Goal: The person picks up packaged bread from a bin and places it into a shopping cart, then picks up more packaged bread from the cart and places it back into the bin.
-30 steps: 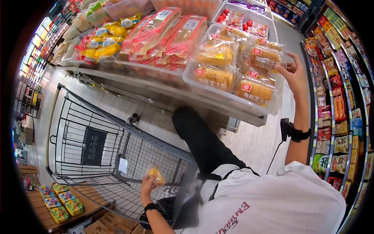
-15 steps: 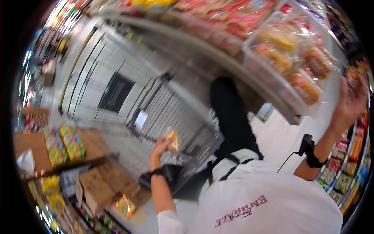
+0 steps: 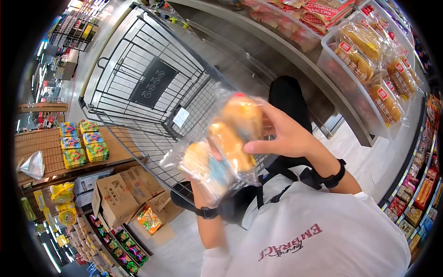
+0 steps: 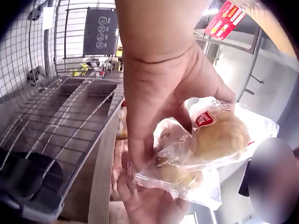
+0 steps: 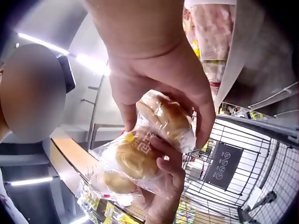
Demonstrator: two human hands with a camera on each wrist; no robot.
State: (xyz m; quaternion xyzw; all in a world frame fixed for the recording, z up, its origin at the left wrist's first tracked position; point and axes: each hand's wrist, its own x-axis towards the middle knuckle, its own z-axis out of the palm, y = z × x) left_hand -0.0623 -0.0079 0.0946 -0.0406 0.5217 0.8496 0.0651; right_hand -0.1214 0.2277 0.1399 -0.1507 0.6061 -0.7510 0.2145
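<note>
Both hands meet in front of the body, over the near end of the cart, among several clear-wrapped bread buns. My right hand (image 3: pixel 288 134) grips a wrapped bun (image 3: pixel 241 112) from the right, thumb and fingers around it; the right wrist view shows that hand (image 5: pixel 159 70) above the bun (image 5: pixel 166 115). In the left wrist view my left hand (image 4: pixel 156 93) holds wrapped bread (image 4: pixel 222 135) between thumb and fingers. Part of the left hand (image 3: pixel 203 184) is hidden behind blurred packs (image 3: pixel 198 159) in the head view.
The wire shopping cart (image 3: pixel 154 83) stands at the left. A plastic bin (image 3: pixel 337 74) of wrapped buns sits on the display at upper right. Cardboard boxes (image 3: pixel 115 201) and a wooden stand (image 3: pixel 44 143) are at lower left; stocked shelves (image 3: pixel 422 180) run along the right.
My right hand has moved from the bun bin, out to the right, then down to the front of the body with bread. The left hand's bread has come up beside it. The view has swung leftward.
</note>
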